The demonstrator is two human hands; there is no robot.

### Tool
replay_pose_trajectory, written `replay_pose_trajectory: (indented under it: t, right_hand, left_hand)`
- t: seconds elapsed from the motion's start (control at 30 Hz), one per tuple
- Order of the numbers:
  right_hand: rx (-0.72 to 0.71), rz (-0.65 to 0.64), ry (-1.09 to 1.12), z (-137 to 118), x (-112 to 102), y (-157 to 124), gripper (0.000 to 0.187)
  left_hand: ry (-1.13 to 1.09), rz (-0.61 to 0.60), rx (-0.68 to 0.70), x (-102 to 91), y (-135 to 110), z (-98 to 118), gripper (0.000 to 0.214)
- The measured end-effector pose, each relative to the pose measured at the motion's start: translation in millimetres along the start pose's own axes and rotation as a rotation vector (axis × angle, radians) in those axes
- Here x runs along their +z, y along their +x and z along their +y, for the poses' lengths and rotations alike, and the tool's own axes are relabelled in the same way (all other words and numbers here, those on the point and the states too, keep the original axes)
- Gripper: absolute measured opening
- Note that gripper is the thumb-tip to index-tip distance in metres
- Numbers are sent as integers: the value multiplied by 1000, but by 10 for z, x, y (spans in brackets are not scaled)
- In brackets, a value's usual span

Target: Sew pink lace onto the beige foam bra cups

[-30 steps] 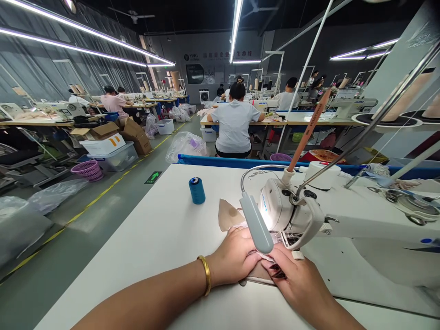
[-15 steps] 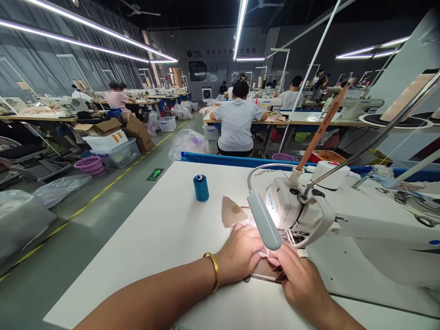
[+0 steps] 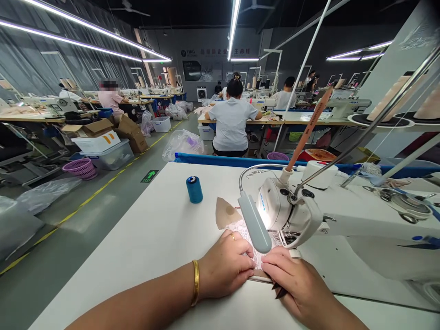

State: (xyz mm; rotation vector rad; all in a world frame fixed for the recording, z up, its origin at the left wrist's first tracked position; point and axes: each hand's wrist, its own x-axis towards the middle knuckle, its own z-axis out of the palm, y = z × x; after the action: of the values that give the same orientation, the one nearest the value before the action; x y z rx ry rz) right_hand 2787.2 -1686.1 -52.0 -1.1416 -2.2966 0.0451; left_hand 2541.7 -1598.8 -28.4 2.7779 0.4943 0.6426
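My left hand [image 3: 225, 266], with a ring and a gold bangle, has its fingers curled down on pink lace fabric [image 3: 248, 240] in front of the white sewing machine [image 3: 309, 215]. My right hand [image 3: 295, 282] presses the same piece from the right, its fingers closed on the near edge. The fabric runs under the machine head behind the grey lamp [image 3: 254, 227]. A tan fabric piece [image 3: 225, 213] lies just beyond. A blue thread spool [image 3: 194, 189] stands upright further back on the white table [image 3: 137, 256].
A person in a white shirt [image 3: 231, 121] sits with their back to me at the table ahead. Other workers sit at machines left and right. Boxes, a clear bin [image 3: 106, 153] and a pink basket [image 3: 80, 168] line the aisle at left.
Both hands have slid toward me along the table, drawing the lace fabric back from the machine head. More of the lace now shows between my left hand and the lamp.
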Motion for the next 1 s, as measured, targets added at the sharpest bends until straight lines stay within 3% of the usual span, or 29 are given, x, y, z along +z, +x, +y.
replay_pose_trajectory:
  t: [0.17,0.47,0.83,1.0]
  right_hand:
    - [-37,27,-25,-33,-87,70,50]
    - [-82,46,-68,-23,-103,94,52]
    - [-20,33,-105,43,19,18,55]
    - [44,-58,-144,95,54,13,53]
  left_hand:
    - [31,15,91,-3,1,11,14]
    - [62,-52,101,-46,28,36,8]
    - [122,-43,65,-42,53,10,9]
    - [147,38,56,10,57,-47,11]
